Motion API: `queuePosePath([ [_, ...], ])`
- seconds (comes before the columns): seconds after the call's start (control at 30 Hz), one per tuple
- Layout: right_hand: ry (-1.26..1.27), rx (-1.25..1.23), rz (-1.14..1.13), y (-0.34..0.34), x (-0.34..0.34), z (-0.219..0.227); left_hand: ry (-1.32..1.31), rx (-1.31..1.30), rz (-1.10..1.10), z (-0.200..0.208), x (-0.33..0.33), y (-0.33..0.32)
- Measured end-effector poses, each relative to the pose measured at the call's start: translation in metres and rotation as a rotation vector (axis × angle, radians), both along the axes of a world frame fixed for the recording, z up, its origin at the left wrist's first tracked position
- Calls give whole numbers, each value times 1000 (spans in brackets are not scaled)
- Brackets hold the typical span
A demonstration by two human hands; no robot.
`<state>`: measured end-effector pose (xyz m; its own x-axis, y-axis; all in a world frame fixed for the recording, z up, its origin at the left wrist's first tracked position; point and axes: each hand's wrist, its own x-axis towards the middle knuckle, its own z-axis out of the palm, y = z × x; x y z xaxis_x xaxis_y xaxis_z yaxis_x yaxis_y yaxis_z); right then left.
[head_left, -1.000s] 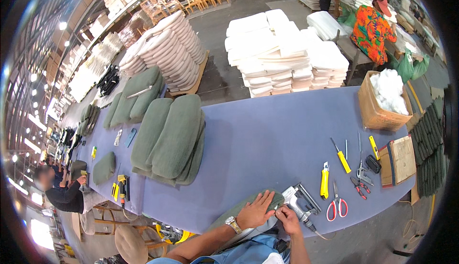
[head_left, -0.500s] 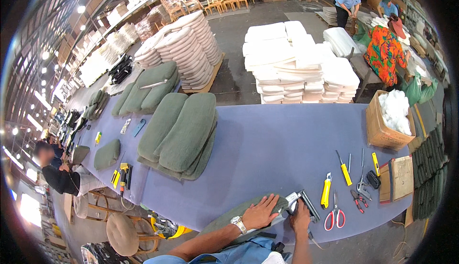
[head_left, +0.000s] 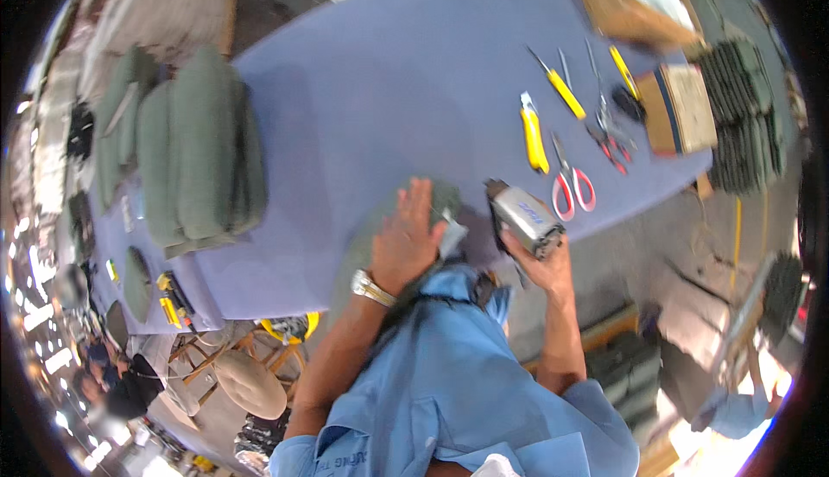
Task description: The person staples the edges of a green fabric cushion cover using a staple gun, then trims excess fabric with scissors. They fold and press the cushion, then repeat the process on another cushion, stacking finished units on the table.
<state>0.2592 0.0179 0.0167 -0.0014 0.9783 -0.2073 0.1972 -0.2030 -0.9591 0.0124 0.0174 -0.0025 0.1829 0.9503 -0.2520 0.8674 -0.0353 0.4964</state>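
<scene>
My left hand (head_left: 408, 240), with a metal watch at the wrist, lies flat with outstretched fingers on a dark green cushion (head_left: 446, 195) at the table's near edge. A pale strip (head_left: 452, 237) shows beside those fingers, its kind unclear. In my right hand (head_left: 547, 263) is a silver-and-black staple gun (head_left: 525, 216), gripped from below and apart from the cushion. Scissors with red-and-white handles (head_left: 570, 185) lie just beyond the staple gun. A yellow utility knife (head_left: 534, 136) rests further up the table.
More tools, including a yellow-handled screwdriver (head_left: 563, 90) and red-handled pliers (head_left: 611, 147), lie toward the right. Cardboard boxes (head_left: 661, 110) stand at the right end. Stacked green cushions (head_left: 203, 153) occupy the left side of the blue table (head_left: 380, 71). A round stool seat (head_left: 250, 382) stands lower left.
My right hand has drawn the staple gun away from the cushion to the right and turned it. My left hand stays flat on the cushion. The view has tilted down and swung round.
</scene>
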Motion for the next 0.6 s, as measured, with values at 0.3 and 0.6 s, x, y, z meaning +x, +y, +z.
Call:
queuePosePath([
  [0.3,38,13,199,-22,-18,4,-31,-51,13,-10,-2,5],
  [0.6,6,45,310,-14,-27,-12,-6,-66,-18,-11,-4,5],
])
